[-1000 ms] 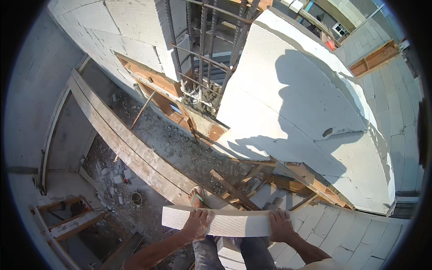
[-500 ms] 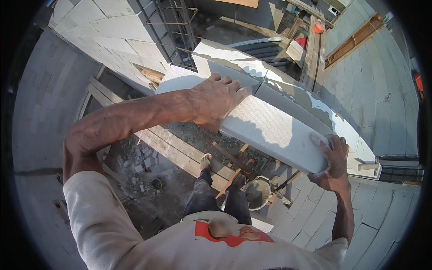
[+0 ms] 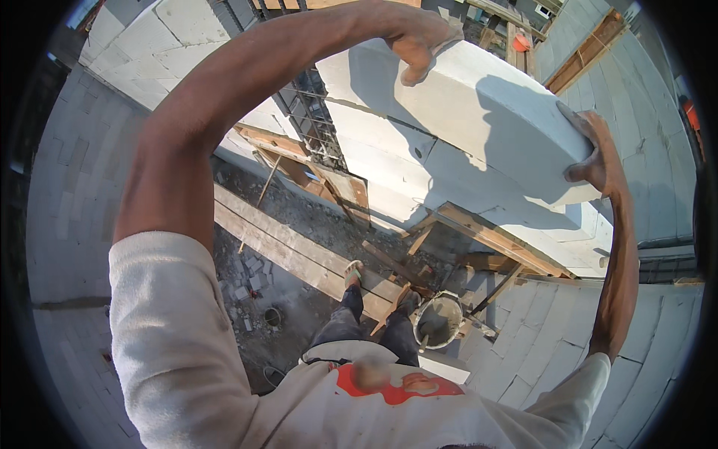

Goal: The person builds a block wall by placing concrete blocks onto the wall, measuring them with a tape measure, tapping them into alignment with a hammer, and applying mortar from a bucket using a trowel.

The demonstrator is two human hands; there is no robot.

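Firstly, one block [image 3: 460,93], long, white, square-edged, held in two bare hands along the top edge of a white block wall [image 3: 374,153]; whether its underside touches the course below cannot be told. Left hand [image 3: 428,36]: bent over the block's upper edge toward its left end, thumb down on the near face, fingers reaching to the far side and partly hidden, the grip closed on the block. Right hand [image 3: 597,156]: spread wide around the right end of the same block, thumb and fingers pressing on it. Shadows fall across block and wall (dark, with lit patches between). At the wall's left end, a cage of steel bars [image 3: 315,123], upright; along the wall's lower edge, toward its right corner, a timber frame [image 3: 516,243]. Below, a run of planks [image 3: 299,241], weathered, one sandalled foot [image 3: 354,271] upon it near its right end. Just beside the other leg, one round bucket [image 3: 460,310], pale-rimmed, grey matter inside. Past the planks' near edge, broken white rubble [image 3: 256,280] on the ground. At the left, a grey block wall in shade [image 3: 75,179]; at the lower right, pale block courses [image 3: 538,325]. Nearest the viewer, one pale shirt [image 3: 314,411], red print on the front, short sleeves, both forearms bare.
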